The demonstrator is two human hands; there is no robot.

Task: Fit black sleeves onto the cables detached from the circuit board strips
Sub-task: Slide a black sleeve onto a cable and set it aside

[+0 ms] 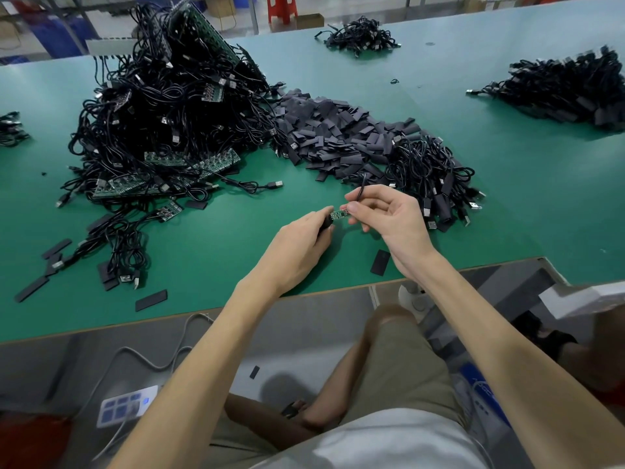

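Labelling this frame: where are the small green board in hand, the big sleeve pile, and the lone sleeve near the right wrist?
small green board [339,214], head view, its exposed green middle.
sleeve pile [334,133], head view, centre of the heap.
lone sleeve [380,262], head view, its flat face.

Red stool [282,8] beyond green table [473,157]

The left hand [301,238] hid most of the black sleeve [326,222] — only its end showed. The right hand [389,218] covered the joint of the cable [361,189]; the far heap [568,86] ran off-frame.
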